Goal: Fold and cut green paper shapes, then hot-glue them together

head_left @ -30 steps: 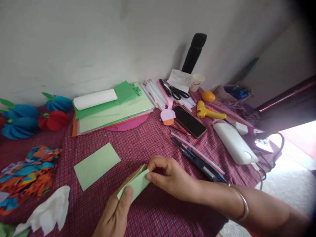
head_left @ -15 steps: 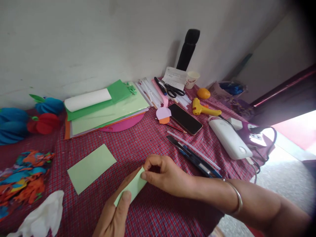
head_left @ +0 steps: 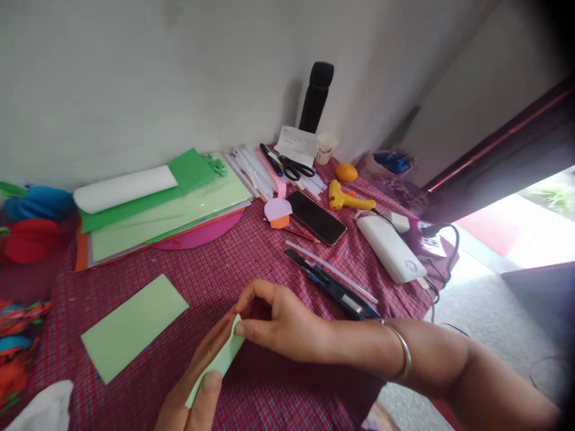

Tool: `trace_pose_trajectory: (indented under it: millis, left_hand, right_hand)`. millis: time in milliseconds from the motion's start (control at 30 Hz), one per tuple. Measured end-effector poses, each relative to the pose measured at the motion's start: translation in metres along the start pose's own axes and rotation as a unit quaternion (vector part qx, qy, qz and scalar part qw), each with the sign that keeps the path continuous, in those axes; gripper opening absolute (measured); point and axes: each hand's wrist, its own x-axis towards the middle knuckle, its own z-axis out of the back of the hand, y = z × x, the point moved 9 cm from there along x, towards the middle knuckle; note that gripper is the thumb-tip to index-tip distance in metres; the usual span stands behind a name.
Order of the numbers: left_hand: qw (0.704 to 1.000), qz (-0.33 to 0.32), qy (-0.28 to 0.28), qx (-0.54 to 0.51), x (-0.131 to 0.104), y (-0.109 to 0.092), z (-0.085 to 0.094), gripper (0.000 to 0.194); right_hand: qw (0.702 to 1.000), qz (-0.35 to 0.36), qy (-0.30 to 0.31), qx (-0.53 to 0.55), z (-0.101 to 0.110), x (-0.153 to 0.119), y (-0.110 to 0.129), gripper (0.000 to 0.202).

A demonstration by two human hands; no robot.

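Note:
A narrow light green paper strip (head_left: 220, 361) lies along my left hand (head_left: 193, 389), whose thumb presses on its near end while the fingers lie behind it. My right hand (head_left: 283, 323), with a bangle on the wrist, pinches the strip's far end between thumb and index finger. That end bends up slightly, and a crease seems to run along the strip. Left of my hands, a flat light green paper rectangle (head_left: 135, 328) rests on the checked cloth. Just beyond my right forearm lie a blue and black cutter knife (head_left: 332, 287) and a thin white strip (head_left: 332, 271).
Behind are stacked coloured sheets (head_left: 215, 190), black scissors (head_left: 294, 167), a phone (head_left: 317, 216), a yellow glue gun (head_left: 350, 197) and a white power bank (head_left: 390, 248). A black bottle (head_left: 317, 96) stands by the wall. Red and blue paper shapes (head_left: 33, 239) are at left.
The view has swung right, so the table things sit further left. The paper strip looks narrower and more bent at its far end; both hands still hold it.

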Motion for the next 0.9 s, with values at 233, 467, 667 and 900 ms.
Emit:
trace_pose_trajectory:
  millis: [233,467,667,900]
  left_hand:
    - [0.997,0.037,0.062,-0.008,0.003,0.007,-0.005,0.040]
    - [0.997,0.039,0.064,0.029,0.022,-0.005,0.016,0.015]
    - [0.983,-0.093,0.081,0.137,0.025,-0.032,0.006,0.016]
    - [0.957,-0.162,0.070,0.232,0.017,-0.042,-0.004,0.026]
  right_hand:
    - [0.990,0.076,0.005,-0.122,0.004,-0.001,0.017,0.016]
    - [0.980,0.110,0.051,-0.155,-0.004,-0.005,0.023,0.014]
    - [0.973,0.104,0.095,-0.184,-0.015,-0.010,0.021,0.013]
    - [0.975,0.095,0.082,-0.185,-0.015,-0.009,0.020,0.013]
